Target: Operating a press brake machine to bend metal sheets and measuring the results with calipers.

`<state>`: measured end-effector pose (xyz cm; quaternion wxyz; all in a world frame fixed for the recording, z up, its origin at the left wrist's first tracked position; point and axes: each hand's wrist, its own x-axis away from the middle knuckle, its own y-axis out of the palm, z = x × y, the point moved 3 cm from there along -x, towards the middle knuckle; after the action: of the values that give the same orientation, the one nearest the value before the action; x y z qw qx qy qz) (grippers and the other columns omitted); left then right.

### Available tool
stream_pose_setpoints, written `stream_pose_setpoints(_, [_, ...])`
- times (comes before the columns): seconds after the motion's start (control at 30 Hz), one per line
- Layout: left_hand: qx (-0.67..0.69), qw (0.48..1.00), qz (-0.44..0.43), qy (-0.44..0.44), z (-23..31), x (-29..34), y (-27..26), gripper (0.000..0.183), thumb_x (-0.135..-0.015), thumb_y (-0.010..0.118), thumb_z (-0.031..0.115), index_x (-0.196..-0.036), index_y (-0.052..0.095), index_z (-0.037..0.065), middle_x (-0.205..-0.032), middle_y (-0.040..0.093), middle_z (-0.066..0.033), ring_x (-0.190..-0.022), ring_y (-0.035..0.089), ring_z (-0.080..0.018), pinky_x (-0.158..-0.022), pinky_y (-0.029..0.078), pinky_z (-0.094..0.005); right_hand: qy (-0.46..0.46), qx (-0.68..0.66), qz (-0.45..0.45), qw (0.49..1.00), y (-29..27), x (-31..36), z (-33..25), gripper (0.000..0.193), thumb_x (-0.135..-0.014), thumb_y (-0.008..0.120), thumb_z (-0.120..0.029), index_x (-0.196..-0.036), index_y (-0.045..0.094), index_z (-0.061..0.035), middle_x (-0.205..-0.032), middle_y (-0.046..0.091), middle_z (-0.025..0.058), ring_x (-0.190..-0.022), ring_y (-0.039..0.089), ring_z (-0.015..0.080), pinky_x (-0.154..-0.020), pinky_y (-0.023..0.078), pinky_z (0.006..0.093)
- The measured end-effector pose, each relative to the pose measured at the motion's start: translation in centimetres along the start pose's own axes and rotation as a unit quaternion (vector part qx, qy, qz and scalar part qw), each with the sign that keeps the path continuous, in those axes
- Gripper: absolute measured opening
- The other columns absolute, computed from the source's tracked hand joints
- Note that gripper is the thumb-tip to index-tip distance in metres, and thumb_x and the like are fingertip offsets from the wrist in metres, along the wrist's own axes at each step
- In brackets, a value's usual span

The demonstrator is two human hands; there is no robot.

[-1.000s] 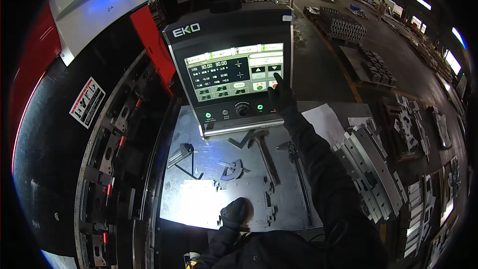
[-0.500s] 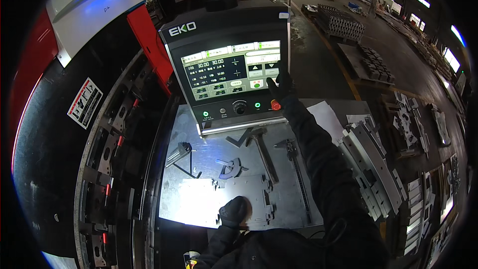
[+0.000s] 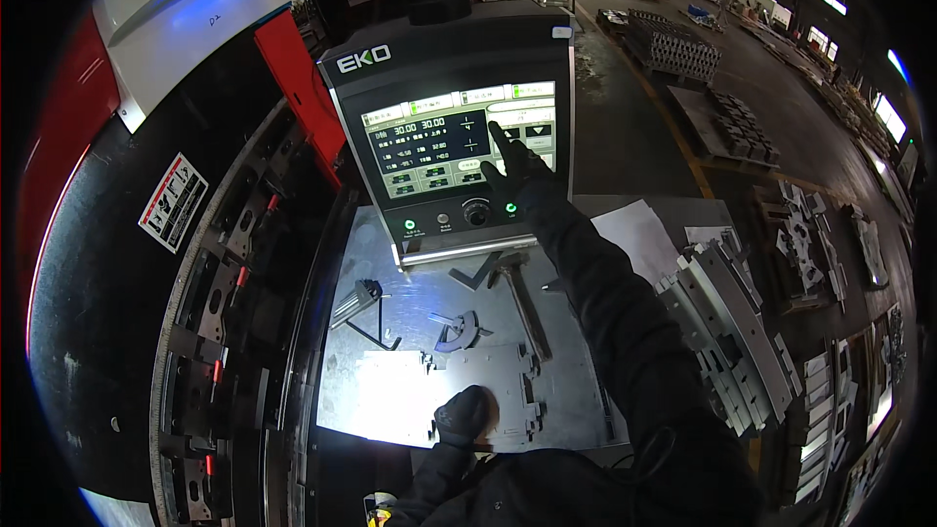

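Note:
My right hand (image 3: 519, 168), in a black glove, is at the screen of a control panel (image 3: 449, 224), index finger stretched up to the arrow keys and thumb apart. It holds nothing. My left hand (image 3: 463, 416), also gloved, rests curled on a flat sheet-metal part (image 3: 503, 385) with notched edges near the table's front. Its fingertips are hidden, so I cannot tell whether it grips anything. Beyond that part lie a protractor (image 3: 459, 333), a hammer (image 3: 524, 312), a dark metal square (image 3: 474, 274) and a set of hex keys (image 3: 359, 303).
Along the left runs a machine with a row of tooling clamps with red tabs (image 3: 217, 371). Right of my sleeve are a sheet of paper (image 3: 636, 237) and a stack of bent metal strips (image 3: 727, 342). Pallets of metal parts (image 3: 669, 46) stand on the floor beyond.
My right hand has moved left and slightly up across the screen from its lower right corner. My forearm now covers the red button and most of the caliper. My left hand stays put.

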<state>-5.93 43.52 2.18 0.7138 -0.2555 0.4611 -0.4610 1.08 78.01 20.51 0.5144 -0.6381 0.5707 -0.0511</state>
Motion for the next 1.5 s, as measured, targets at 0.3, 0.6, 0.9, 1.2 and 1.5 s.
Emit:
stream_pose_setpoints(0.3, [-0.012, 1.000, -0.018, -0.011, 0.5, -0.5, -0.4, 0.016, -0.073, 0.052, 0.022, -0.083, 0.057, 0.011, -0.067, 0.058, -0.0055, -0.055, 0.055, -0.0248, -0.047, 0.040, -0.0318, -0.071, -0.080, 0.141, 0.984, 1.7, 5.8, 6.0, 0.060, -0.070, 0.054, -0.019, -0.127, 0.033, -0.0166, -0.081, 0.056, 0.0127, -0.063, 0.054, 0.0293, -0.053, 0.041, 0.0374])
stream_pose_setpoints(0.6, [0.012, 1.000, 0.001, -0.012, 0.4, -0.1, -0.6, 0.019, -0.074, 0.051, 0.024, -0.085, 0.057, 0.010, -0.067, 0.058, -0.0063, -0.054, 0.055, -0.0257, -0.047, 0.040, -0.0326, 0.016, -0.015, 0.001, 1.000, 2.0, 6.4, 5.8, 0.064, -0.070, 0.053, -0.018, -0.129, 0.028, -0.0107, -0.098, 0.054, 0.0142, -0.075, 0.054, 0.0311, -0.058, 0.042, 0.0380])
stream_pose_setpoints(0.9, [0.012, 1.000, 0.007, -0.005, 0.3, -0.1, -0.1, 0.017, -0.074, 0.052, 0.023, -0.084, 0.056, 0.010, -0.067, 0.057, -0.0064, -0.054, 0.054, -0.0261, -0.046, 0.039, -0.0327, -0.058, -0.037, 0.043, 0.997, 4.8, 4.7, 4.1, 0.063, -0.071, 0.052, -0.022, -0.128, 0.028, -0.0076, -0.096, 0.055, 0.0190, -0.079, 0.054, 0.0351, -0.061, 0.042, 0.0437])
stream_pose_setpoints(1.2, [0.010, 1.000, 0.024, -0.004, 0.6, 0.1, 0.0, 0.017, -0.073, 0.054, 0.019, -0.085, 0.058, 0.008, -0.069, 0.058, -0.0068, -0.054, 0.054, -0.0248, -0.048, 0.041, -0.0314, -0.034, -0.028, -0.053, 0.998, 2.9, 1.0, -2.2, 0.067, -0.072, 0.053, -0.027, -0.131, 0.023, -0.0144, -0.095, 0.055, 0.0169, -0.080, 0.055, 0.0326, -0.063, 0.042, 0.0417])
stream_pose_setpoints(1.5, [-0.008, 1.000, -0.016, -0.024, 0.8, -0.2, -1.0, 0.015, -0.071, 0.056, 0.015, -0.083, 0.060, 0.008, -0.067, 0.058, -0.0066, -0.053, 0.054, -0.0233, -0.049, 0.042, -0.0299, -0.093, -0.005, -0.035, 0.995, 3.7, -4.0, -7.8, 0.070, -0.073, 0.052, -0.029, -0.132, 0.019, -0.0121, -0.099, 0.053, 0.0183, -0.082, 0.054, 0.0316, -0.063, 0.044, 0.0394])
